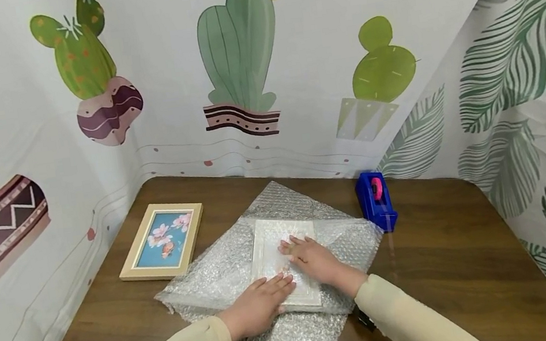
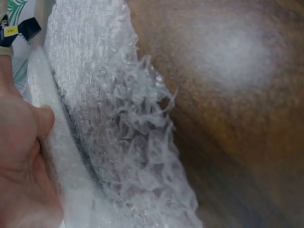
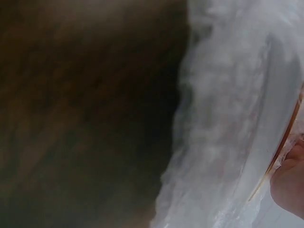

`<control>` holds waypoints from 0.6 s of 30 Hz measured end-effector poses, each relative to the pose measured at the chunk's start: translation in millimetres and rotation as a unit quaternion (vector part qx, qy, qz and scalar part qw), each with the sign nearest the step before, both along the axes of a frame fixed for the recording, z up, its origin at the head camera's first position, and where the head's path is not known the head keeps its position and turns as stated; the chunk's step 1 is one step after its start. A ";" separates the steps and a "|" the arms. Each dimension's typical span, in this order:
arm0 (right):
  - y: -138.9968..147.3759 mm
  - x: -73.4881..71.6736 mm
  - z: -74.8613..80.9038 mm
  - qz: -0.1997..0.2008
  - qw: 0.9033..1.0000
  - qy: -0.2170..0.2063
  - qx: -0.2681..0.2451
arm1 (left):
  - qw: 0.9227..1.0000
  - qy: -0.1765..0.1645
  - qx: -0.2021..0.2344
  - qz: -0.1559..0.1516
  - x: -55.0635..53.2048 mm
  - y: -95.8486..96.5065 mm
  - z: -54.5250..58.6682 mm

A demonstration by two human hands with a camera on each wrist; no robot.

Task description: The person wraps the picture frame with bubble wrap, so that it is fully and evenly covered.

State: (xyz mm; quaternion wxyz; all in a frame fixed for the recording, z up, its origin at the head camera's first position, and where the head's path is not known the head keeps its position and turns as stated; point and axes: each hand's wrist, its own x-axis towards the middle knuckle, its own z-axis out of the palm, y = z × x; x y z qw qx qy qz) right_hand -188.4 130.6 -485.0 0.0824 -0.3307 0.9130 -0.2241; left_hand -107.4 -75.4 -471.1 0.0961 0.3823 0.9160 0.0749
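Note:
A pale rectangular frame (image 1: 268, 241) lies on a sheet of bubble wrap (image 1: 276, 193), with flaps of the wrap folded over it from the sides. My left hand (image 1: 260, 305) rests with extended fingers on the wrapped frame's lower left part. Higher up and to the right, my right hand (image 1: 314, 259) presses its fingers on the covered face. In the left wrist view the bubble wrap (image 2: 109, 95) spreads beside the hand (image 2: 21, 156). The right wrist view is blurred and shows the wrap (image 3: 213, 104) next to part of the hand (image 3: 289, 185).
To the left lies a light wooden picture frame (image 1: 161, 241) with pink flowers on blue. A blue tape dispenser (image 1: 377, 202) with a pink core stands at the back right, beside the wrap's right corner. Cactus-print cloth (image 1: 301, 149) hangs behind the brown wooden table (image 1: 453, 261).

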 end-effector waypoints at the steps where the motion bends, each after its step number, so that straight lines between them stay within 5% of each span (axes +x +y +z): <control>1: 0.2 0.3 0.2 0.004 1.000 0.005 0.012 | 1.000 0.000 0.001 0.000 -0.1 0.2 -0.2; 7: -0.3 3.8 4.3 0.021 0.996 0.021 0.082 | 1.000 -0.014 0.010 0.005 -1.4 0.3 -1.6; 15: 1.3 9.0 -0.6 0.033 0.982 0.024 0.182 | 0.994 -0.089 0.056 0.032 -6.4 -2.8 -3.3; 18: 1.1 10.1 -1.9 0.034 0.979 0.029 0.199 | 0.993 -0.065 0.090 0.032 -5.1 -3.4 -5.9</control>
